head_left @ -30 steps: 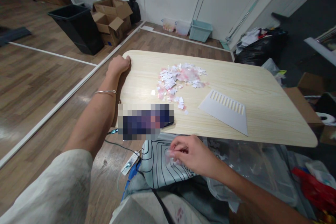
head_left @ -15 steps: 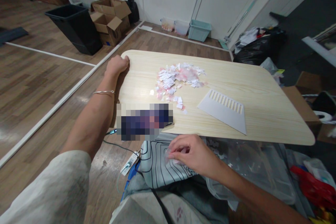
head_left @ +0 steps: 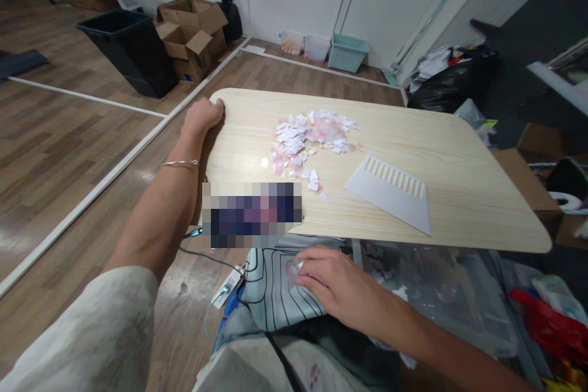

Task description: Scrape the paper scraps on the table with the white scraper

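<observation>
My left hand (head_left: 202,115) is curled around the far left corner of the light wooden table (head_left: 459,196), arm stretched out, a thin bracelet on the wrist. My right hand (head_left: 333,285) hovers below the table's near edge over a striped cloth (head_left: 271,285) in my lap, fingers pinched on a small clear plastic piece (head_left: 294,268). A pile of small white and pink paper scraps (head_left: 307,135) lies on the tabletop. A white plastic scraper (head_left: 390,193) lies flat to the right of the pile.
A clear plastic bin (head_left: 441,294) sits under the table's near edge. On the floor stand a black bin (head_left: 133,52), open cardboard boxes (head_left: 190,33) and a teal tub (head_left: 346,52). A black bag (head_left: 450,89) and clutter lie to the right. A power strip (head_left: 227,285) lies by my knee.
My right hand has dropped slightly lower toward the striped cloth, still pinching the clear piece. The left hand keeps its grip on the table corner.
</observation>
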A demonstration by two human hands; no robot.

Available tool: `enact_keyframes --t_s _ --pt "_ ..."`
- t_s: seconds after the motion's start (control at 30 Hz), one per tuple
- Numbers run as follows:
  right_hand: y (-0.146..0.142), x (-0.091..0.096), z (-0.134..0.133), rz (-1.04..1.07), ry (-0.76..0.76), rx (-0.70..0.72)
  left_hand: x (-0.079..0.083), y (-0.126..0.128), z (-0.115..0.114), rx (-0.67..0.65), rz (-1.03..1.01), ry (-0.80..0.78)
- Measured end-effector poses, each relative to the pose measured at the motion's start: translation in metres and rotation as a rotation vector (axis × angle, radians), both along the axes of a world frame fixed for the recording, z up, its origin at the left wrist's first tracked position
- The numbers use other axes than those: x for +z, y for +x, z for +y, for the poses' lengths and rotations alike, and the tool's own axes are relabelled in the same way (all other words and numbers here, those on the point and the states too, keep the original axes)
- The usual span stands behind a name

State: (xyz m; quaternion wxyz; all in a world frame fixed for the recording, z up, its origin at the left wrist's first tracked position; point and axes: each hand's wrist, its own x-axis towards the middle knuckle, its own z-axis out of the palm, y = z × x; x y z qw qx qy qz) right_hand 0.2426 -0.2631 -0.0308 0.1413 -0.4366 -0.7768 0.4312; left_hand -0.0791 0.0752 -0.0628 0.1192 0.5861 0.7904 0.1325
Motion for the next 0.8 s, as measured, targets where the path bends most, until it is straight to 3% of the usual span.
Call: enact_keyframes --t_s 0.3,0.57,0.8 --pt "0.001 0.0 0.009 0.143 -0.189 -0.141 -0.002 -0.002 0.001 0.001 -0.002 0.013" --pt "0.004 0.004 0.007 0.093 -0.262 -0.211 -0.002 -0.002 0.001 0.001 0.001 0.013" --pt "0.003 0.008 0.01 0.215 -0.672 -0.304 0.0 -0.001 0.001 0.011 -0.008 -0.001"
